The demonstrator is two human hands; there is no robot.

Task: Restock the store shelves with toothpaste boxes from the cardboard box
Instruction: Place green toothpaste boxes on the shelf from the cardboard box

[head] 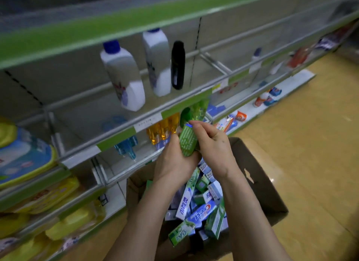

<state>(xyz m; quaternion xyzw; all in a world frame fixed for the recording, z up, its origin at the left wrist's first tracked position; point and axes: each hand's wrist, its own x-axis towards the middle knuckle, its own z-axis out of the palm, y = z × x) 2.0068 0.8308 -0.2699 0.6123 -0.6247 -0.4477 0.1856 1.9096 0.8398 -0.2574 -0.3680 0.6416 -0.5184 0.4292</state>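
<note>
A green toothpaste box (187, 139) stands nearly upright between both hands, above the open cardboard box (258, 181). My left hand (174, 161) grips its lower part. My right hand (211, 144) pinches its top end with fingertips and thumb. Several toothpaste boxes (200, 208), green, white and blue, lie jumbled inside the cardboard box. The held box is level with the shelf edge (147, 122) in front of me.
White bottles (124, 76) and a black bottle (177, 65) stand on the upper shelf. Orange (162, 129), blue (125, 147) and green (196, 112) bottles sit below. Yellow packs (58, 192) fill the left shelves. Toothpaste (228, 122) lies on the low right shelf by the yellow floor (301, 144).
</note>
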